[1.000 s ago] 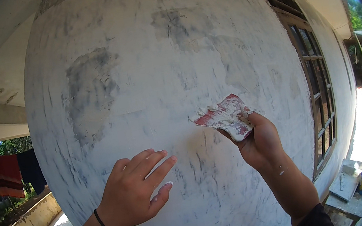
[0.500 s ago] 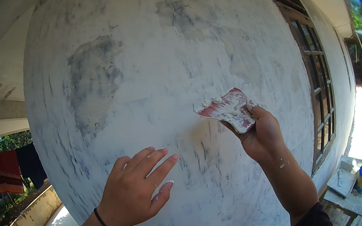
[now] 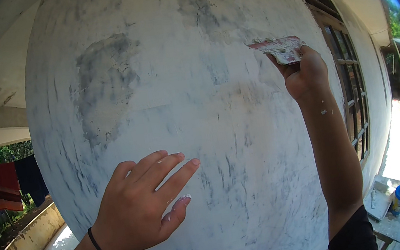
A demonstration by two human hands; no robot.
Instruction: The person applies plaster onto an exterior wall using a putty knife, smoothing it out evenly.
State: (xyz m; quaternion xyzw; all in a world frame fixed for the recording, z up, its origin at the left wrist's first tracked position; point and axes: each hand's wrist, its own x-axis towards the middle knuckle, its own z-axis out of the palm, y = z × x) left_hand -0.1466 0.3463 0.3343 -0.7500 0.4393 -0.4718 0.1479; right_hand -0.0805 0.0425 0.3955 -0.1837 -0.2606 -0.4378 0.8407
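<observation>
My right hand (image 3: pixel 308 73) grips a reddish putty scraper (image 3: pixel 281 51), a flat flexible-looking blade smeared with white putty. The blade's far edge lies against the wall (image 3: pixel 171 103), high on the right, just below a patch of grey plaster. My left hand (image 3: pixel 144 199) holds nothing; its fingers are spread near the lower middle of the wall, with white putty on the fingertips. Whether those fingertips touch the wall I cannot tell. White skim coat covers the wall unevenly, with dark streaks and a large grey patch (image 3: pixel 105 84) at upper left.
A window with a wooden frame (image 3: pixel 339 54) borders the wall on the right. At lower right a blue container (image 3: pixel 399 195) stands on a putty-stained bench (image 3: pixel 392 220). Red and dark cloths (image 3: pixel 4 187) hang at left above a low wall (image 3: pixel 34 238).
My right hand has moved the scraper up and to the right along the wall. My left hand has shifted only slightly, its fingers still spread.
</observation>
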